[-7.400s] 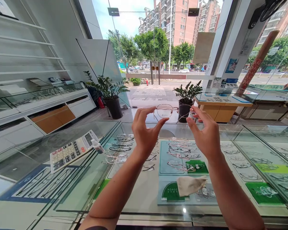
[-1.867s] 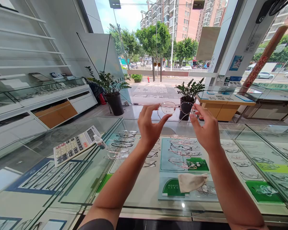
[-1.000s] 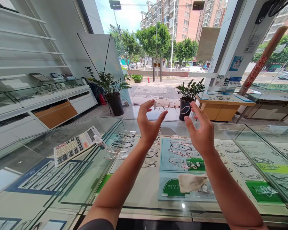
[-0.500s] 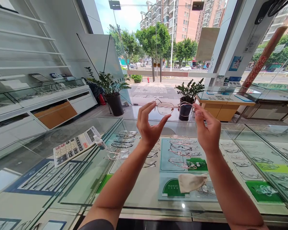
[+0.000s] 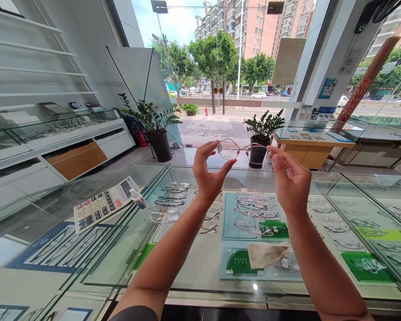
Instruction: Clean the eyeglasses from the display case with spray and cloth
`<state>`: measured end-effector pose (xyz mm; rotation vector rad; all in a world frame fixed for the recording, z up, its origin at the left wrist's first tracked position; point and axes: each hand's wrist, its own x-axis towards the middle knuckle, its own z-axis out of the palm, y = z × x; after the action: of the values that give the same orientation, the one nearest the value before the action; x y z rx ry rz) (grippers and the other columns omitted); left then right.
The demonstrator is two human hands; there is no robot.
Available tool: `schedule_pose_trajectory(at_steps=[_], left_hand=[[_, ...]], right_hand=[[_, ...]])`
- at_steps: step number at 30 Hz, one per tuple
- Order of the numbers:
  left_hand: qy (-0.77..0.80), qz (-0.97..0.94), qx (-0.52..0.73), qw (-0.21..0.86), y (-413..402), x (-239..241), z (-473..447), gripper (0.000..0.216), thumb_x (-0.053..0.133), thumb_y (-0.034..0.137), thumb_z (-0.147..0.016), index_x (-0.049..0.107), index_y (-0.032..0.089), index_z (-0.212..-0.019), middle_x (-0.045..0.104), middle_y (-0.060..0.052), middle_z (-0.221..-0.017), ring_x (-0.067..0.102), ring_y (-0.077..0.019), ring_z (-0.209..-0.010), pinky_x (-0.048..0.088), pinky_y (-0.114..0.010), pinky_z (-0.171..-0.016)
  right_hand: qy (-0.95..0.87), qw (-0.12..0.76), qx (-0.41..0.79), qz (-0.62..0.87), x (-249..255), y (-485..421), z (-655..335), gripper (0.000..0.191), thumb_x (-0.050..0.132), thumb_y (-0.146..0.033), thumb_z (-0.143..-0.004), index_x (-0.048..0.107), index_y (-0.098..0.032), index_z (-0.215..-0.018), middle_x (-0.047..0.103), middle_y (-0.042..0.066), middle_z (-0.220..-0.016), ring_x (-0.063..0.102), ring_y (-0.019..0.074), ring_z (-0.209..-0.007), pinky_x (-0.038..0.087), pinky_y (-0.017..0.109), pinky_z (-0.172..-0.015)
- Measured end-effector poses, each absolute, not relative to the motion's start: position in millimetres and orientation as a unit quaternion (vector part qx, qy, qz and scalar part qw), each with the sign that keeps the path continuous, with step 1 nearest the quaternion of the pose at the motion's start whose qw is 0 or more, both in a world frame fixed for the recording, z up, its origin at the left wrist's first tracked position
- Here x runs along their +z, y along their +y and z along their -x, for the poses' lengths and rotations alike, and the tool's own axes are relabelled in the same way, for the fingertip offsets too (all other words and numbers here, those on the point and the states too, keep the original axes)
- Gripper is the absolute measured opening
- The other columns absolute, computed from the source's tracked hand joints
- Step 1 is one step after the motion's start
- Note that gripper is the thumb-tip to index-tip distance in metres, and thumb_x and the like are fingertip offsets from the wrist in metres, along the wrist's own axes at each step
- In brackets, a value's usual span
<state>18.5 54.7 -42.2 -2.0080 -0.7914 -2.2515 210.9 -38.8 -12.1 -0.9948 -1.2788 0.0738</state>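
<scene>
I hold a thin metal-framed pair of glasses (image 5: 229, 150) up in front of me, above the glass counter (image 5: 194, 276). My left hand (image 5: 209, 174) pinches the left side of the frame between thumb and fingertips. My right hand (image 5: 290, 180) grips the right side by the hinge, fingers curled. A crumpled beige cloth (image 5: 266, 254) lies on the counter below my right forearm. Under the glass sit rows of displayed glasses (image 5: 254, 214).
A calculator (image 5: 103, 205) and a small dropper bottle (image 5: 138, 199) rest on the counter at left. Potted plants (image 5: 156, 125) stand on the floor beyond. More glass display cases run along the left wall and the right side. Big windows face a street.
Over the last second my right hand went from spread fingers to a curled grip on the frame's right side. The glasses tilted slightly and stayed at about the same height.
</scene>
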Motion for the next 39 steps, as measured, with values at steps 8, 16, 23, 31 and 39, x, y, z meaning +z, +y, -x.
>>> schedule_pose_trajectory(at_steps=[8,16,23,31,39], left_hand=[[-0.217,0.638,-0.738,-0.04,58,-43,-19,0.059,0.09,0.046,-0.086,0.063,0.028,-0.136,0.07,-0.01,-0.133,0.07,-0.0251,-0.123,0.063,-0.042,-0.099],[-0.203,0.635,-0.74,-0.084,59,-42,-19,0.06,0.094,0.044,-0.082,0.067,0.028,-0.133,0.072,-0.008,-0.131,0.072,-0.0243,-0.119,0.062,-0.041,-0.099],[-0.204,0.641,-0.734,-0.095,59,-43,-20,0.06,0.094,0.044,-0.082,0.067,0.027,-0.133,0.072,-0.009,-0.131,0.072,-0.024,-0.12,0.062,-0.041,-0.101],[-0.214,0.669,-0.708,-0.071,62,-45,-18,0.062,0.088,0.045,-0.089,0.059,0.027,-0.141,0.071,-0.013,-0.141,0.071,-0.0264,-0.129,0.063,-0.042,-0.101],[-0.205,0.732,-0.645,0.078,44,-30,-15,0.059,0.09,0.039,-0.088,0.063,0.024,-0.138,0.076,-0.012,-0.137,0.071,-0.0279,-0.131,0.059,-0.048,-0.11]], right_hand=[[-0.563,0.713,0.094,0.407,-8,-40,-209,0.025,0.065,-0.042,-0.106,0.082,-0.028,-0.118,0.084,0.007,-0.122,0.08,0.0259,-0.11,0.064,0.046,-0.099],[-0.546,0.737,0.18,0.357,-8,-37,-211,0.019,0.073,-0.038,-0.1,0.084,-0.029,-0.111,0.085,0.004,-0.117,0.079,0.023,-0.101,0.063,0.044,-0.096],[-0.54,0.741,0.217,0.336,-8,-36,-211,0.018,0.071,-0.037,-0.101,0.083,-0.028,-0.11,0.086,0.004,-0.114,0.078,0.0214,-0.098,0.061,0.043,-0.095],[-0.541,0.736,0.216,0.343,-11,-31,-214,0.019,0.07,-0.036,-0.101,0.08,-0.027,-0.114,0.084,0.006,-0.117,0.078,0.0228,-0.104,0.059,0.043,-0.095],[-0.675,0.605,-0.046,0.419,-3,-37,-226,0.014,0.07,-0.037,-0.101,0.08,-0.03,-0.107,0.079,0.006,-0.125,0.071,0.0298,-0.123,0.05,0.055,-0.112]])
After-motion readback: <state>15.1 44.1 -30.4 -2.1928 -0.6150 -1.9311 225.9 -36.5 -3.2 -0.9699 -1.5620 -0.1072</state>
